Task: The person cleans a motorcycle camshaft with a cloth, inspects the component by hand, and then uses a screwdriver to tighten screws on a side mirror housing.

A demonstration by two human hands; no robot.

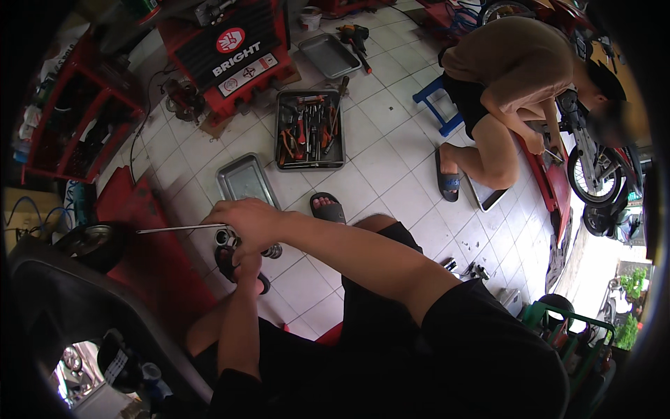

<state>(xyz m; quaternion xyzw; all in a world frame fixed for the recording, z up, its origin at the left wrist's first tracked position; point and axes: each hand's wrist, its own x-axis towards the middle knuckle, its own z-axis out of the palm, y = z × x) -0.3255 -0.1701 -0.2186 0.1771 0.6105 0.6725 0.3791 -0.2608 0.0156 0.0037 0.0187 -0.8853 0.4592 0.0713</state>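
Slim metal rod [183,228] first: it runs out to the left from your right hand [250,218], roughly level, above the tiled floor [384,150]. Your right hand is closed around its right end. Your left hand [248,264] is just below and nearer you, partly hidden, so I cannot tell how its fingers stand. A shiny metal part [223,238] shows beneath the rod, beside your right hand; whether the two touch is unclear. Just beyond your hands lies a silver tray [248,183], and farther off a dark tray [341,143] filled with hand tools [307,129]. To your left stretches a red platform [157,241]; far left stands a red shelf unit [80,105]. At far right, a co-worker [513,73] bends toward a motorcycle [593,167], close to a blue stool [436,101].
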